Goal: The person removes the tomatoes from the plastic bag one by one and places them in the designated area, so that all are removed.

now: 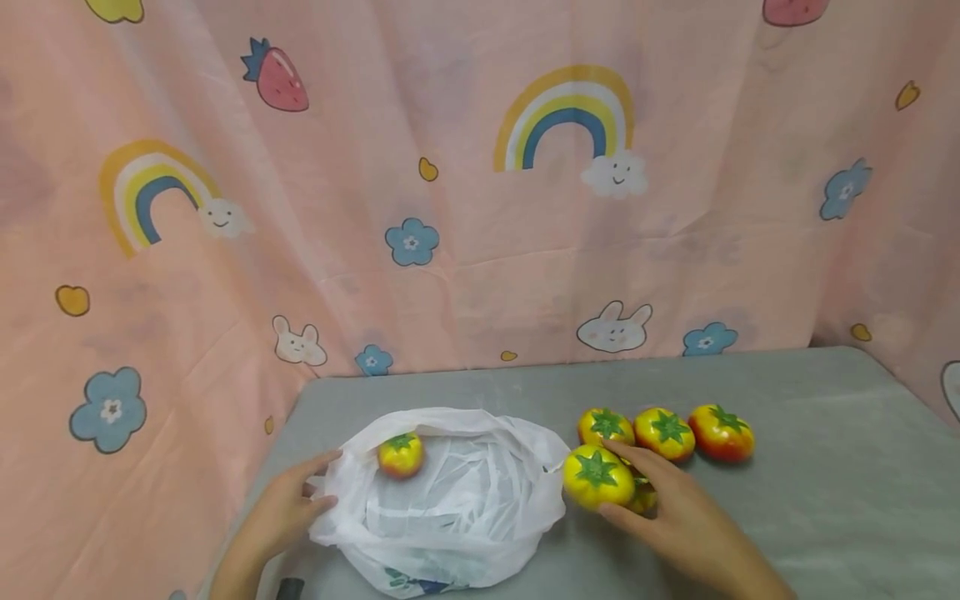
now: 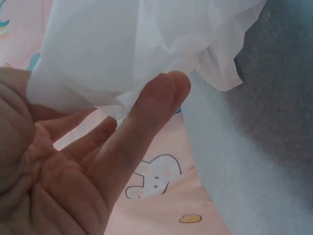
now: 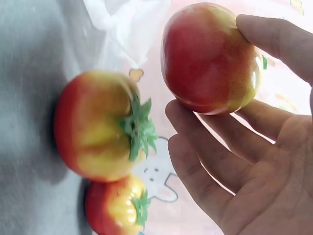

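Observation:
A white plastic bag (image 1: 547, 504) lies on the grey table with its mouth spread wide, and one red-yellow tomato (image 1: 401, 457) shows inside near its left rim. My left hand (image 1: 279, 510) grips the bag's left edge; in the left wrist view the thin plastic (image 2: 98, 54) runs between thumb and fingers. At the bag's right rim, my right hand (image 1: 686, 517) holds a tomato (image 1: 597, 481) with a green star-shaped top. Seen in the right wrist view, that tomato (image 3: 210, 58) sits between thumb and fingertips, raised off the table. Another tomato (image 1: 643, 497) is partly hidden behind it.
Several tomatoes stand in a row behind my right hand, with a reddish one (image 1: 722, 433) at the right end. A small dark object (image 1: 290, 588) is at the table's front left. A pink patterned curtain (image 1: 480, 208) hangs behind the table (image 1: 817, 467).

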